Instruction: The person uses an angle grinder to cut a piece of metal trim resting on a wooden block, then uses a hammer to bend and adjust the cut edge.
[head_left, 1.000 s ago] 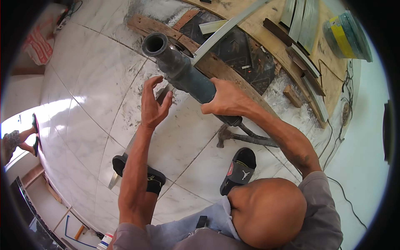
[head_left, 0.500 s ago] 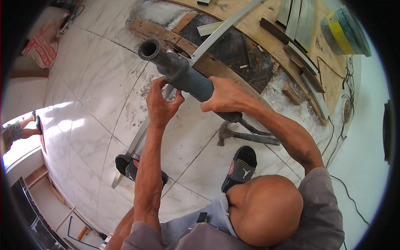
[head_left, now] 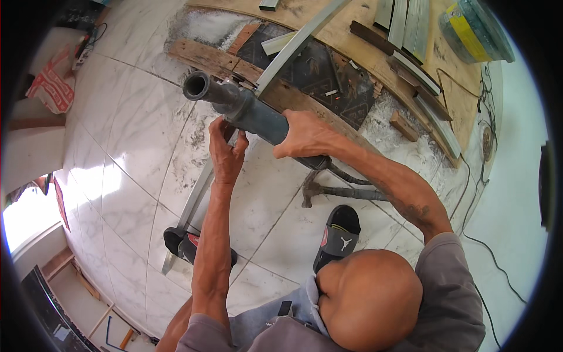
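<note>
A dark green angle grinder [head_left: 255, 117] is tilted across the middle, its hollow-ended side handle [head_left: 202, 88] pointing up and left. My right hand [head_left: 305, 136] is wrapped round its body. Part of the cutting disc [head_left: 234, 78] shows beside the grinder's head. Below the head, my left hand [head_left: 226, 157] has thumb and fingers curled on either side of a long silvery metal bar [head_left: 196, 196]; its fingertips are partly hidden. The bar runs under the grinder and over a wooden plank [head_left: 287, 97]. My slippered foot [head_left: 187, 243] rests by its near end.
A hammer [head_left: 346, 192] lies on the tiles near my other slipper [head_left: 340, 232]. Metal offcuts [head_left: 410, 29] and a bucket [head_left: 475, 32] sit on the plywood [head_left: 448, 58] at far right. A wood block [head_left: 404, 126] lies before it; cables [head_left: 492, 258] trail at right.
The grinder has shifted slightly left in the picture, with my right hand on it. My left thumb and fingers have drawn closer together beneath its head. The view has shifted a little.
</note>
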Demonstrator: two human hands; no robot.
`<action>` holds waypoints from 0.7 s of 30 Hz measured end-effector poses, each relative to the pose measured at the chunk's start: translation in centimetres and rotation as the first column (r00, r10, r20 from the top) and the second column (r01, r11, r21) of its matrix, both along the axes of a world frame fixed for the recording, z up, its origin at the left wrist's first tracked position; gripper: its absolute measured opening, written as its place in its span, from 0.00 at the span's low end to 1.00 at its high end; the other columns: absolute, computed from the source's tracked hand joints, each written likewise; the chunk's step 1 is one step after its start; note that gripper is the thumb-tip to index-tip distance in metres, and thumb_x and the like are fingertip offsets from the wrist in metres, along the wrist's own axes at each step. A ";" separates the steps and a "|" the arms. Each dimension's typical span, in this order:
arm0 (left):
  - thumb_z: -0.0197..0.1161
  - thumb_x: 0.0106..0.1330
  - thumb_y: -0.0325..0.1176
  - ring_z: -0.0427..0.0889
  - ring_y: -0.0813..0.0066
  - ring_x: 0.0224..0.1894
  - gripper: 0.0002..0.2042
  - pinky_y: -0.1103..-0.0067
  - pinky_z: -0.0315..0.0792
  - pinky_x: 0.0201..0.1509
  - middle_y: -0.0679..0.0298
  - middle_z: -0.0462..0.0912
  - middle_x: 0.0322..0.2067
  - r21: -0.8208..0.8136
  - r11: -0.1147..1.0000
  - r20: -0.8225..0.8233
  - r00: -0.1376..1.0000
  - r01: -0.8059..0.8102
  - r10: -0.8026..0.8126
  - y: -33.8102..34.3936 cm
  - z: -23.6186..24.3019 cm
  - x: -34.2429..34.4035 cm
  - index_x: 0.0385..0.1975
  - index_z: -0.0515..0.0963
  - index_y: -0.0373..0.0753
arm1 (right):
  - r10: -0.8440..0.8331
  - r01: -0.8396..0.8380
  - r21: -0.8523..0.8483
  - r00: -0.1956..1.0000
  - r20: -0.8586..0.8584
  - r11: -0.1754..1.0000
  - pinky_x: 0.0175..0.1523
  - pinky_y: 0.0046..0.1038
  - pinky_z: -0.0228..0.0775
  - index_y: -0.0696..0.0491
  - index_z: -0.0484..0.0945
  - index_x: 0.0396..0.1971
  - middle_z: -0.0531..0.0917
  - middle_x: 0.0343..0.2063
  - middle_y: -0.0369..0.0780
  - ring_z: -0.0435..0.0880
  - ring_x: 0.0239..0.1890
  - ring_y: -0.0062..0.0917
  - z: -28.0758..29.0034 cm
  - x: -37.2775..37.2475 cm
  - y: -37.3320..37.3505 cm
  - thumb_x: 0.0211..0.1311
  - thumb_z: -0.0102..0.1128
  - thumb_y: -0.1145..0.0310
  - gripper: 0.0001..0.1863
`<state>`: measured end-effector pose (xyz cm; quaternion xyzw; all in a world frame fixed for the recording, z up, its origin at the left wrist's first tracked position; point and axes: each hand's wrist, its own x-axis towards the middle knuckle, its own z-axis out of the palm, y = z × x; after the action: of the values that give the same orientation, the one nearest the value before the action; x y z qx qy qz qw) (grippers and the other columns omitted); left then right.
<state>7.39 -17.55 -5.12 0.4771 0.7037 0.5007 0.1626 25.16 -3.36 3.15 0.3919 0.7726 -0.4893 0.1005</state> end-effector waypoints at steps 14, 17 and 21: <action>0.65 0.63 0.21 0.86 0.61 0.49 0.25 0.71 0.78 0.55 0.50 0.80 0.46 0.018 1.000 -0.029 1.000 0.013 -0.013 -0.2 -0.7 -0.3 0.59 0.64 0.31 | 0.058 -0.058 -0.024 0.998 -0.002 0.998 0.51 0.38 0.77 0.68 0.76 0.50 0.84 0.42 0.58 0.85 0.45 0.47 -0.2 0.2 0.4 0.34 0.71 0.52 0.43; 0.66 0.62 0.21 0.86 0.61 0.47 0.25 0.71 0.78 0.54 0.50 0.80 0.45 -0.009 1.000 -0.074 0.997 0.004 -0.004 -0.3 -0.5 -0.2 0.58 0.64 0.31 | 0.058 -0.058 -0.030 0.998 -0.005 0.998 0.51 0.38 0.77 0.69 0.76 0.50 0.84 0.42 0.58 0.85 0.45 0.47 0.0 0.3 0.5 0.34 0.71 0.52 0.43; 0.66 0.62 0.21 0.85 0.60 0.47 0.25 0.70 0.78 0.54 0.50 0.80 0.44 -0.007 1.000 -0.123 0.992 -0.009 0.008 -0.2 -0.1 0.1 0.58 0.65 0.32 | 0.060 -0.060 -0.028 0.998 -0.012 0.998 0.51 0.38 0.77 0.69 0.77 0.49 0.84 0.42 0.58 0.85 0.45 0.47 0.0 0.4 0.6 0.34 0.71 0.52 0.43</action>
<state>7.53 -17.77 -5.19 0.5034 0.7163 0.4683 0.1188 25.54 -2.78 3.12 0.3644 0.7775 -0.4992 0.1163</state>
